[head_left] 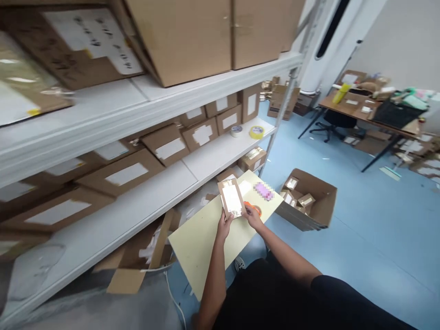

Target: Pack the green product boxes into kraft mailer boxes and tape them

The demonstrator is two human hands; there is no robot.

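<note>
A small brown cardboard box [231,198] with a white label and shiny clear tape is held above the pale yellow tabletop [195,233]. My left hand [224,224] grips its near left corner, fingers closed around the edge. On the near right corner, my right hand [253,217] is closed on the same box. Just beyond my right hand lies an orange tape dispenser [255,208], partly covered by that hand. A pixelated pink-purple item [264,191] rests farther along the tabletop, and a white paper [244,187] lies beside the box.
Left of me stands a metal shelf [220,153] with labelled cartons and two tape rolls [256,132]. An open carton [305,199] holding several small boxes sits on the blue floor to the right. An opened carton [151,247] lies low left. A cluttered desk [357,110] stands farther back.
</note>
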